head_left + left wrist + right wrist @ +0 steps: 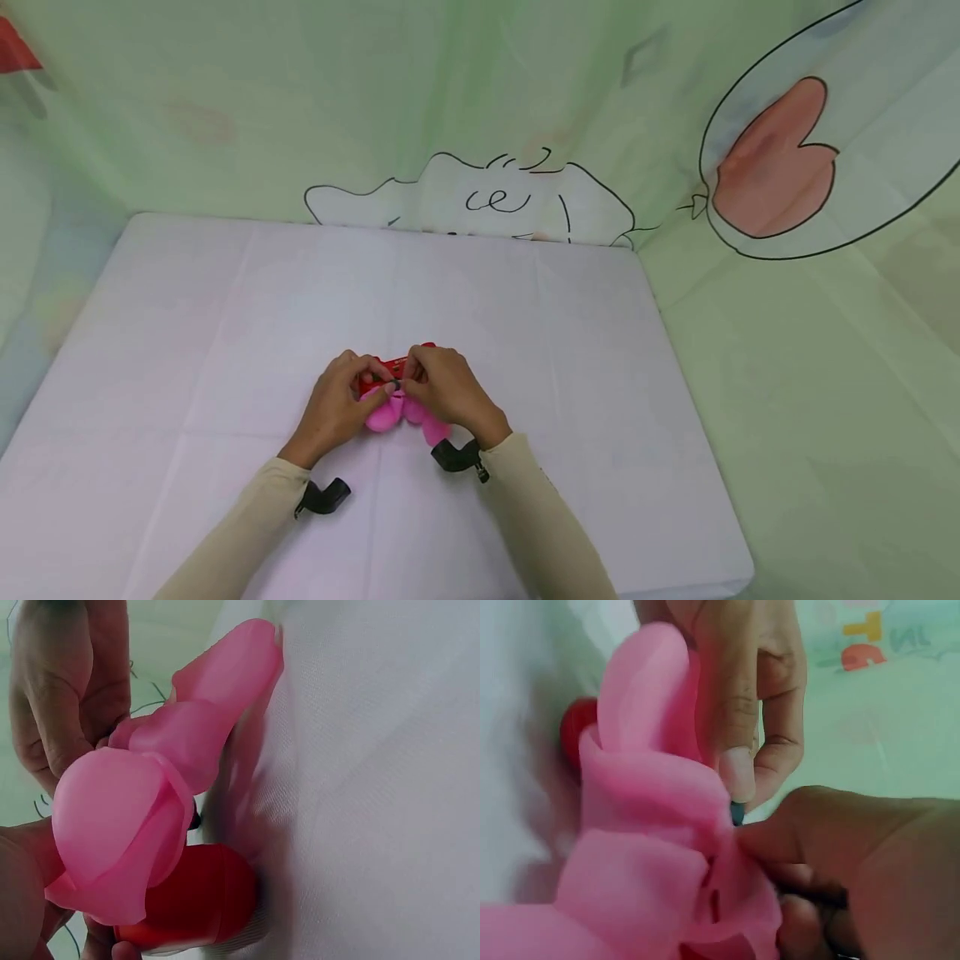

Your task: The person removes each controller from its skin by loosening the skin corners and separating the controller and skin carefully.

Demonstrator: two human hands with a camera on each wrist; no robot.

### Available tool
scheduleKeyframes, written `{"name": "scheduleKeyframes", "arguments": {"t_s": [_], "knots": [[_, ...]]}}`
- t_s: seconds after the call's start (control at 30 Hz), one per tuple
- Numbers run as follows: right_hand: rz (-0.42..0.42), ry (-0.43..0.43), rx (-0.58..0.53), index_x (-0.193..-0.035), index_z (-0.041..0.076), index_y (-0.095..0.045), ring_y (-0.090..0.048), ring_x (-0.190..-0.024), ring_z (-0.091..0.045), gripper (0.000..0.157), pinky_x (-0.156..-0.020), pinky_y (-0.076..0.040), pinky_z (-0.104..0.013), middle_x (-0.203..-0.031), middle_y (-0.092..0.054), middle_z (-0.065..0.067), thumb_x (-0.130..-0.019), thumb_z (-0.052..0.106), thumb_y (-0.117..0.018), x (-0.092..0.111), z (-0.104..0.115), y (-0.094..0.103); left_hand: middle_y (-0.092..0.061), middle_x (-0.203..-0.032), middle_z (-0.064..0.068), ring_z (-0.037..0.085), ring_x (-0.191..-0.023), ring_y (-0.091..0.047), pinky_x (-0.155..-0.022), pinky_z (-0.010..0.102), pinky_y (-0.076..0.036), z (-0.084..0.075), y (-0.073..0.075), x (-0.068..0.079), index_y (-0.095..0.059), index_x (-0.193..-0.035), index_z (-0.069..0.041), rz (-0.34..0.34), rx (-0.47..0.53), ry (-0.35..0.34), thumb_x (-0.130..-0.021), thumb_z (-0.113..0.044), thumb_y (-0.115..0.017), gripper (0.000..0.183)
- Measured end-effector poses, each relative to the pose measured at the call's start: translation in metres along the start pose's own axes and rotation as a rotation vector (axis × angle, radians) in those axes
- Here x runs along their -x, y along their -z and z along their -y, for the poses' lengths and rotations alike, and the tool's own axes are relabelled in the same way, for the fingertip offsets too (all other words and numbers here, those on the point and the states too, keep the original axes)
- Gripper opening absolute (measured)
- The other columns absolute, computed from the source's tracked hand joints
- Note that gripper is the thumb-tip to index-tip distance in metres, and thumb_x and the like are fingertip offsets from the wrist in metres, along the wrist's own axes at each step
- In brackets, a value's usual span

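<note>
A red game controller (394, 366) lies near the middle of the table, with a soft pink silicone cover (385, 416) bunched along its near side. My left hand (339, 404) has its fingertips at the controller's red handle (214, 892). Its thumb and forefinger come together on a small dark round piece (737, 814) beside the cover's edge. From the other side my right hand (452, 386) pinches the cover's edge close to that dark piece. The cover's loose lobes hang toward me and hide much of the controller in both wrist views.
A white cloth covers the table (585, 400). Pale green curtain (360, 92) with printed drawings stands behind and to the right. Black wrist cameras (326, 497) stick out from both sleeves above the tabletop.
</note>
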State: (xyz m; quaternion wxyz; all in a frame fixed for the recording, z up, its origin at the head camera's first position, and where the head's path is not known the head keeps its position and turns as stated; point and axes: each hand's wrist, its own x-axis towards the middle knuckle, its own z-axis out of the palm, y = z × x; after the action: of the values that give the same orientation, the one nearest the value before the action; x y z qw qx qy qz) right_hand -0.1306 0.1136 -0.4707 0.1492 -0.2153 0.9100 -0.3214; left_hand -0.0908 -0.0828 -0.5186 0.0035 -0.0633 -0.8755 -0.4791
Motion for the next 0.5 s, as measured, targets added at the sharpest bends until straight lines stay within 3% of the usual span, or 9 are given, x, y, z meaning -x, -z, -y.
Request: {"name": "scheduleKeyframes", "arguments": {"t_s": [0.17, 0.27, 0.5], "knots": [[-0.009, -0.032, -0.21, -0.098, 0.011, -0.064, -0.06, -0.067, -0.009, 0.006, -0.06, -0.046, -0.021, -0.079, -0.071, 0.0, -0.103, 0.011, -0.068, -0.0039, -0.0065, -0.0049, -0.056, -0.089, 0.003, 0.018, -0.083, -0.05, -0.073, 0.029, -0.042, 0.0011, -0.0014, 0.0015, -0.075, -0.099, -0.018, 0.038, 0.014, -0.019, -0.091, -0.017, -0.086, 0.013], [-0.003, -0.01, -0.275, -0.101, 0.011, -0.067, -0.06, -0.066, -0.01, 0.005, -0.061, -0.046, -0.021, -0.08, -0.073, 0.0, -0.103, 0.013, -0.07, -0.0039, -0.0073, -0.0043, -0.058, -0.09, 0.002, 0.017, -0.084, -0.051, -0.075, 0.029, -0.043, 0.0019, -0.0034, 0.0021, -0.075, -0.1, -0.016, 0.054, 0.013, -0.034, -0.09, -0.017, -0.086, 0.015], [0.03, -0.004, -0.149, -0.09, 0.013, -0.072, -0.066, -0.071, -0.01, 0.02, -0.065, -0.053, -0.022, -0.079, -0.071, 0.004, -0.087, 0.021, -0.09, 0.0008, -0.0089, 0.0011, -0.058, -0.094, 0.002, 0.016, -0.087, -0.051, -0.079, 0.031, -0.044, 0.0018, -0.0009, 0.0018, -0.076, -0.103, -0.019, 0.055, 0.008, -0.033, -0.093, -0.017, -0.083, 0.013]]}}
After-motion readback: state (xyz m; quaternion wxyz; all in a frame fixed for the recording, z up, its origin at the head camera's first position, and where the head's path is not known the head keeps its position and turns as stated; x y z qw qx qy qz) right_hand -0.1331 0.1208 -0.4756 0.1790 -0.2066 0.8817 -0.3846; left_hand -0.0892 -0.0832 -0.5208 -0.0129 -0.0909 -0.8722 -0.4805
